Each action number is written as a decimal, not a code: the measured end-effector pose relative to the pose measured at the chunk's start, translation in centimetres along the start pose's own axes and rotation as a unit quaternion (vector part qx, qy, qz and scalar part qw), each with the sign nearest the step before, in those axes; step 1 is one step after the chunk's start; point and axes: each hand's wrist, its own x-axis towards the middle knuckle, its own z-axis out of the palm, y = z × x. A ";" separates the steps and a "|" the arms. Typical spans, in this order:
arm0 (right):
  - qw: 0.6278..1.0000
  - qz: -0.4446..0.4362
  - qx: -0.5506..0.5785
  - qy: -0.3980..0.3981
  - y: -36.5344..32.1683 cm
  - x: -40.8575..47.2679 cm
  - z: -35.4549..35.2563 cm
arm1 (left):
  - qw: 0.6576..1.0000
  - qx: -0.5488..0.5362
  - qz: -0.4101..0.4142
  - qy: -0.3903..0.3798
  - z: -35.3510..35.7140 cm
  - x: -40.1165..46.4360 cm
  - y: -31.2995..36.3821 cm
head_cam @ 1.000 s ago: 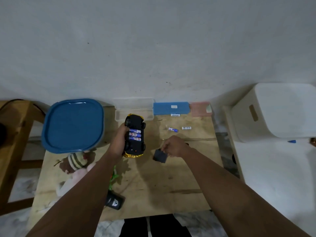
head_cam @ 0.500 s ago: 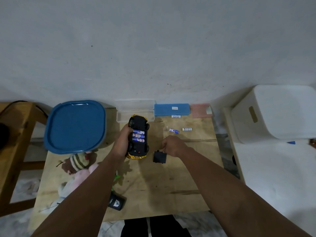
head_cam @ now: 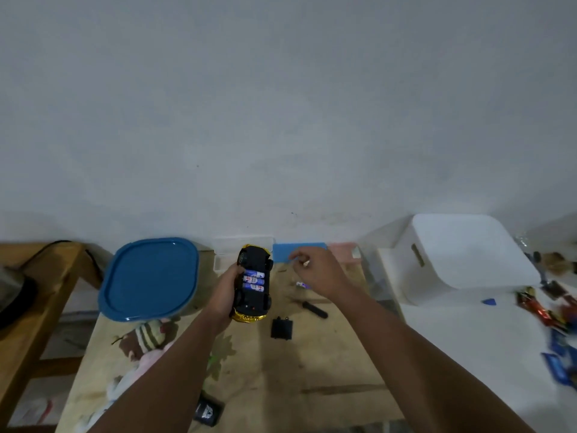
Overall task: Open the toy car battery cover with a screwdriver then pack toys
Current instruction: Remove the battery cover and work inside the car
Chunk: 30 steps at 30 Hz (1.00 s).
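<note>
The yellow and black toy car (head_cam: 254,284) lies upside down on the wooden table (head_cam: 312,370), and my left hand (head_cam: 226,290) grips its side. Its battery bay is uncovered and shows three blue and white batteries (head_cam: 253,279). Just right of the car's near end, the black battery cover (head_cam: 282,328) lies loose on the table. The black-handled screwdriver (head_cam: 314,309) rests beyond the cover. My right hand (head_cam: 317,271) hovers over the far side of the table and pinches a small white battery (head_cam: 306,262). Another loose battery (head_cam: 301,284) lies under that hand.
A blue-lidded container (head_cam: 150,276) stands at the back left. Clear (head_cam: 228,256), blue (head_cam: 282,253) and pink (head_cam: 345,250) cases line the wall. A white bin (head_cam: 462,254) sits to the right, plush toys (head_cam: 150,337) front left, a small black item (head_cam: 208,412) near the front edge.
My right hand left the battery cover on the table and moved up to the far side, where it picked up a small battery. The left hand kept holding the car.
</note>
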 end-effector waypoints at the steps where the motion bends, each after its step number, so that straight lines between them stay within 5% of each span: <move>1: 1.000 -0.022 0.018 -0.006 -1.3 -0.1 -0.2 | 1.000 0.006 0.009 -0.001 0.3 -0.1 0.2; 6: 0.997 -0.051 -0.012 -0.052 -5.0 -0.6 0.1 | 0.998 0.037 0.035 -0.035 1.5 -1.2 1.3; 17: 0.978 0.151 0.141 -0.031 -6.7 -1.4 1.9 | 0.979 0.105 0.174 0.026 2.9 -2.9 0.6; 23: 0.932 0.265 0.242 -0.045 -6.7 -1.8 2.6 | 0.967 0.135 0.207 0.053 3.6 -3.6 -0.2; 30: 0.837 0.379 0.384 -0.092 -6.5 -2.1 2.2 | 0.968 0.146 0.198 0.052 3.2 -3.4 -0.1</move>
